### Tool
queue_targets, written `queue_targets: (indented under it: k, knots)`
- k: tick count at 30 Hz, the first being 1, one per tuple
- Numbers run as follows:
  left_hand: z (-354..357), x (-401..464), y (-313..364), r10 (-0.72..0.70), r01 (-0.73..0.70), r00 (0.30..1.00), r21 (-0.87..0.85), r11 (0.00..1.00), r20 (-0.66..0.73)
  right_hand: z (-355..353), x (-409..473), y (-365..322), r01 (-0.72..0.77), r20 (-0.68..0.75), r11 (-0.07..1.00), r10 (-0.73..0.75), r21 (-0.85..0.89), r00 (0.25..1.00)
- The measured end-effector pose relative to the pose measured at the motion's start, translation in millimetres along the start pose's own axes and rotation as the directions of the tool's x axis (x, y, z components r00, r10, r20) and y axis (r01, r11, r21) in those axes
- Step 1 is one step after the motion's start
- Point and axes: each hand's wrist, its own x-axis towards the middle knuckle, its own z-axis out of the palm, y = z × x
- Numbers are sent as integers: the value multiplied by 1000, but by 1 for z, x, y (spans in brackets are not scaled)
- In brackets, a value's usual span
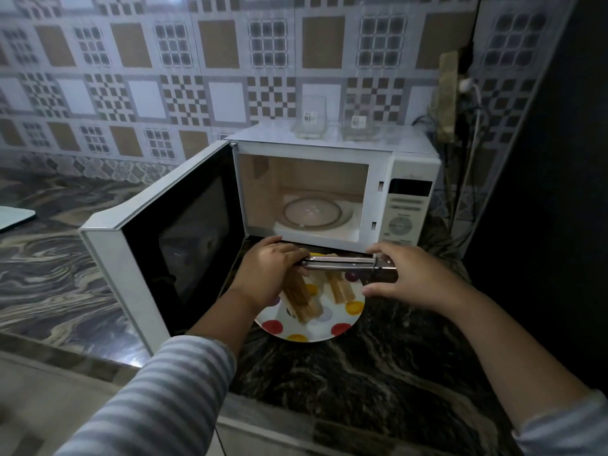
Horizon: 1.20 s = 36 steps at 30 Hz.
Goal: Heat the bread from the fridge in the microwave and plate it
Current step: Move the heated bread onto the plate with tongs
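Where the patterned wall tiles (184, 77) meet it, a dark marbled worktop (378, 350) runs the width of the view, its front edge low in frame. Far left edge: corner of a pale flat item (13, 217), kind unclear. Left stretch of the worktop otherwise bare, open for movement.

Microwave door (164, 258): swung fully open to the left, standing out over the worktop and closing off that side of the plate.

Left hand (266, 274), striped sleeve (154, 396): fingers curled around one end of metal tongs (342, 262), held level above the plate.

Plate (312, 320): white with coloured dots, on the worktop just in front of the microwave, near the front edge. Bread (302, 301): several slices, lying on the plate, partly under the left hand and tongs.

Microwave (329, 192): white, against the wall; cavity open, glass turntable (312, 212) bare. Two clear glass containers (311, 118) stand on top, labels showing.

Right hand (404, 278): fingers spread and bent, fingertips at the hinge end of the tongs; whether they grip it, cannot tell.

Control panel (406, 209): right face of the microwave.

Right of the microwave: cables (473, 136) and a plug hang at the wall. Dark tall surface (552, 192) bounds the right edge, leaving a narrow strip of worktop.
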Motion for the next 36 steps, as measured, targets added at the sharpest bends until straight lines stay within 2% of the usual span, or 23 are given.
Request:
queue_targets:
  k: [3, 8, 14, 18, 24, 27, 29, 31, 33, 36]
  knots:
    - [-1, 0, 2, 3, -3, 1000, 13, 1000, -4, 7, 1, 4, -32, -64, 999, 30, -30, 997]
    - [-4, 0, 16, 36, -45, 988, -56, 997, -148, 8, 2, -6, -24, -96, 996, 15, -86, 995]
    - [-12, -1, 27, 22, -20, 999, -85, 996, 25, 14, 3, -23, 28, -84, 982, -45, -185, 995]
    - [-13, -7, 27, 49, -50, 999, -79, 996, -12, 13, 1, -29, 35, -93, 977, -56, -210, 994]
    - [-11, -14, 17, -10, 0, 997, -143, 990, -71, 14, 0, -34, 43, -73, 985, -56, -169, 996]
    - [-7, -25, 12, -126, 114, 990, -162, 980, -63, 18, 2, -37, 22, -74, 988, -34, -153, 997]
    - [1, -38, 13, -310, 287, 946, -212, 934, -88, 24, 3, -41, 0, -87, 992, -11, -124, 996]
    - [13, -57, 16, -501, 462, 861, -286, 840, -81, 33, 4, -47, -18, -108, 997, 9, -77, 994]
    - [32, -76, 20, -642, 614, 766, -334, 715, 33, 46, 4, -55, -22, -134, 1000, 20, -17, 991]
    - [55, -95, 27, -734, 768, 631, -331, 548, 251, 69, -2, -70, -24, -138, 996, 35, 81, 990]
